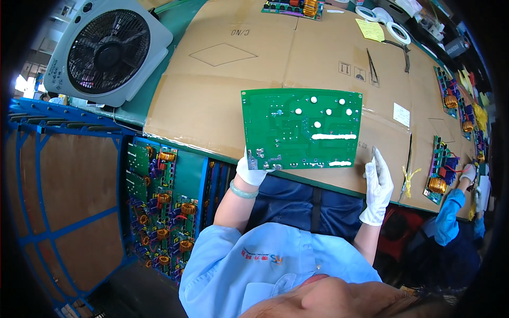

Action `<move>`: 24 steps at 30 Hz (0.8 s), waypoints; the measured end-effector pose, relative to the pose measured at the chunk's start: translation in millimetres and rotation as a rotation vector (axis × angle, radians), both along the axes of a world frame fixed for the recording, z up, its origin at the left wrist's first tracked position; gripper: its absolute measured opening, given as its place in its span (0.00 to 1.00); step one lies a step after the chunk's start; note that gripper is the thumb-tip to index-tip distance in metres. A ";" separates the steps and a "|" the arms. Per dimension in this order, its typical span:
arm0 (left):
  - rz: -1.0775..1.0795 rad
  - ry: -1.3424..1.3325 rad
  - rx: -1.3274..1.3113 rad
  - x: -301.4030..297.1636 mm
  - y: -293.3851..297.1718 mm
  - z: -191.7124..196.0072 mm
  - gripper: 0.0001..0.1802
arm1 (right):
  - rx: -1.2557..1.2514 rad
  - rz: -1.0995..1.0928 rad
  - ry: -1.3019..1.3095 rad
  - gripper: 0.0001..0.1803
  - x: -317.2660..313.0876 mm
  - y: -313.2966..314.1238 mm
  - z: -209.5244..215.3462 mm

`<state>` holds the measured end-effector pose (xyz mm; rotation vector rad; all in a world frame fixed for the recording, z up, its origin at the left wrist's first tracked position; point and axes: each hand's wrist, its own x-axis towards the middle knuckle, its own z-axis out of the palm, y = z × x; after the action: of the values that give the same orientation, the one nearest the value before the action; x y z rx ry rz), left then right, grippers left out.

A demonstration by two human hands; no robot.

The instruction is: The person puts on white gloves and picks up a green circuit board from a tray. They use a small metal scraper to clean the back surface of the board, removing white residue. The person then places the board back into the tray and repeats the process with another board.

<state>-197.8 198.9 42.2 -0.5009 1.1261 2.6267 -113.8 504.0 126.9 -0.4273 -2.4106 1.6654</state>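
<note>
A green circuit board [286, 132] is held up in front of me, its underside facing me. White round blobs and two white strips mark that face. My left hand [249, 174], in a white glove with a pale green bangle at the wrist, is closed on the board's lower left corner; most of its fingers are behind the board. To the right of the board, my gloved right hand [378, 188] is raised with its fingers stretched out. It holds nothing and stays a little apart from the board's edge.
Flattened cardboard [222, 90] covers the bench. A box fan [108, 53] stands at the far left. Populated boards fill a rack [164, 212] at my left. Another board [442, 169] lies at the right, near a co-worker's gloved hand [468, 173]. Tweezers [373, 66] and tape rolls [398, 33] lie farther back.
</note>
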 end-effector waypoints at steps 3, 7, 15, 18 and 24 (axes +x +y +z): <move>-0.001 0.009 0.010 -1.7 2.0 -1.9 0.27 | 0.132 -0.009 0.108 0.25 1.7 -2.1 6.7; 0.015 0.012 0.010 0.8 0.2 -2.8 0.28 | 0.652 0.043 0.154 0.25 13.7 11.9 18.8; 0.013 0.031 0.017 7.8 -3.4 -2.8 0.30 | 0.865 0.108 -0.073 0.23 74.0 44.2 23.2; 0.006 0.118 0.030 26.2 -4.8 3.4 0.30 | 0.800 0.082 -0.089 0.23 86.5 48.8 6.6; -0.072 0.728 -0.566 38.4 18.9 97.6 0.28 | 0.740 0.092 -0.306 0.37 90.3 36.1 1.4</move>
<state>-159.4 217.8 139.8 0.4623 2.0635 2.4407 -23.5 540.1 128.3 -0.4650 -3.0607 0.6523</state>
